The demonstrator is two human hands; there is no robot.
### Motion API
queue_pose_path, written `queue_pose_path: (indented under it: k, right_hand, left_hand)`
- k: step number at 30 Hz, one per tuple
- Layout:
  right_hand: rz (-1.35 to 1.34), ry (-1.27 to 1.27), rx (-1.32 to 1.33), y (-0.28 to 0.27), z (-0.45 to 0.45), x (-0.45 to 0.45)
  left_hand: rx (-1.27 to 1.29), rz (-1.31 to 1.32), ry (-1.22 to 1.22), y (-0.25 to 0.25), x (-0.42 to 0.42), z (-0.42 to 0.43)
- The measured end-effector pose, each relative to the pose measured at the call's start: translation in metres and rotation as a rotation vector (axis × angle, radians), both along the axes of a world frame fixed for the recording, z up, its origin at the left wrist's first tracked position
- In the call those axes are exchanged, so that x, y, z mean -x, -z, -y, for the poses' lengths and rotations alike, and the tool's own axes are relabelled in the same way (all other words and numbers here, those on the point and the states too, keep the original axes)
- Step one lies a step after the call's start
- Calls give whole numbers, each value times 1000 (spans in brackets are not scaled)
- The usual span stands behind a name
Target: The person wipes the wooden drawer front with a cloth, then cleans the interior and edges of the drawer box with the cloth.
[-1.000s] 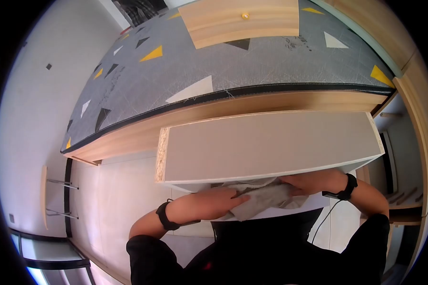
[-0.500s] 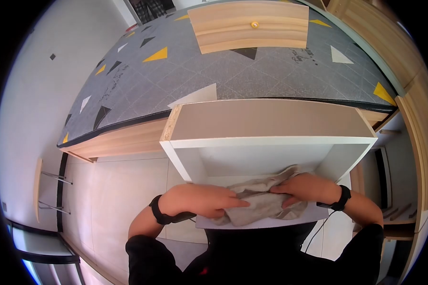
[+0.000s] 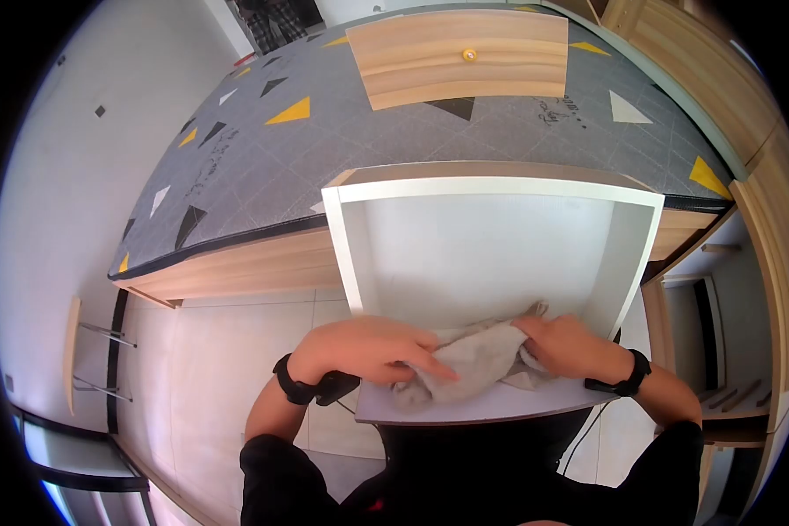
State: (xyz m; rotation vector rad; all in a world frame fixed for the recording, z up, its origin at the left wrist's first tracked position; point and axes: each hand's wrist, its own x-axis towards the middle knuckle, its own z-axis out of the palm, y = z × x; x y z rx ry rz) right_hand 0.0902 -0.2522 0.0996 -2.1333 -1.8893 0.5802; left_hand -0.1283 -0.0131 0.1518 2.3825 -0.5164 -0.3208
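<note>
A crumpled grey-beige cloth [image 3: 478,361] lies at the near end of a white open drawer box [image 3: 491,250]. My left hand [image 3: 386,351] grips the cloth's left part, its fingers pressed on the fabric. On the other side, my right hand [image 3: 570,346] pinches the cloth's right part near the box's right wall. The box is tilted, with its inside facing me. Its near panel [image 3: 491,410] rests by my lap, below both hands.
A grey mattress [image 3: 280,158] with coloured triangles lies behind the box, carrying a wooden panel with a round yellow knob [image 3: 470,54]. Wooden shelving [image 3: 754,219] stands at right. A person's checked clothing [image 3: 276,26] shows at the top left. A folding seat [image 3: 73,355] hangs at left.
The box has tilted from showing its outer side to showing its inside, and its far edge now overlaps the mattress. Both hands have stayed on the cloth, which is now more exposed.
</note>
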Motion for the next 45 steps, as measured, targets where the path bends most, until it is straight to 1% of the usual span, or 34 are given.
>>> queue_pose_path:
  k: [1, 3, 4, 6, 7, 9, 10, 12, 13, 15, 16, 18, 19, 21, 22, 24, 28, 30, 31, 34, 36, 37, 39, 40, 44, 45]
  right_hand:
    - [-1, 2, -6, -5, 0, -1]
    - [-126, 32, -243, -17, 0, -4]
    - [-125, 32, -250, -17, -2, -6]
    - [-318, 133, -359, -17, -4, -11]
    - [-320, 133, -356, -18, -5, -11]
    - [-236, 177, -574, -21, -9, -13]
    - [-243, 178, -567, -22, -11, -16]
    - [3, 106, -806, -30, -21, -27]
    - [-5, 111, -802, -37, -29, -30]
    - [372, 30, -1020, -52, -50, -30]
    - [371, 34, -1018, -53, -60, -29]
    - [429, -35, -1058, -47, -81, -28]
    - [433, -31, -1055, -46, -87, -25]
    - [433, -66, -1027, -44, -99, -19]
    - [436, -64, -1026, -44, -106, -17]
    - [393, -92, -1006, -43, -118, -15]
    - [343, -108, -1052, -36, -144, -11]
    - [349, -191, -1079, -30, -153, -14]
    - [345, -188, -1075, -29, -154, -15]
    - [305, -213, -984, -22, -155, -12]
    - [298, -262, -910, -14, -149, -8]
    - [293, -264, -910, -11, -146, -5]
    - [287, -305, -806, -6, -136, 1]
    - [281, -308, -803, -3, -132, 5]
    - [269, -327, -667, 11, -117, 14]
    - [261, -340, -625, 13, -114, 16]
  left_hand:
    - [-6, -1, 2, -2, 0, 0]
    - [-141, 114, -83, -5, 1, 2]
    - [-148, 115, -82, -6, 2, 3]
    - [-279, 280, -183, -7, 4, 5]
    - [-277, 278, -184, -8, 4, 5]
    - [-644, 715, -280, -13, 2, 6]
    - [-640, 706, -281, -17, 1, 8]
    - [-769, 986, -519, -29, -8, 8]
    - [-768, 976, -516, -29, -17, 8]
    - [-884, 1040, -694, -28, -35, 11]
    - [-881, 1038, -691, -25, -39, 12]
    - [-991, 894, -779, -14, -48, 8]
    - [-986, 896, -776, -6, -52, 4]
    - [-1221, 956, -771, 7, -60, -3]
    - [-1218, 959, -770, 9, -61, -4]
    - [-1184, 856, -812, 12, -60, -3]
    - [-1099, 869, -818, 15, -60, -7]
    - [-1005, 901, -849, 17, -58, -10]
    - [-1003, 895, -847, 17, -57, -9]
    - [-1038, 810, -825, 15, -48, -4]
    - [-1060, 698, -717, 16, -39, 0]
    - [-1061, 693, -718, 20, -35, 2]
    - [-1064, 616, -655, 31, -27, 6]
    - [-1064, 624, -626, 35, -24, 6]
    - [-1078, 571, -573, 48, -16, 11]
    - [-1084, 563, -528, 50, -14, 13]
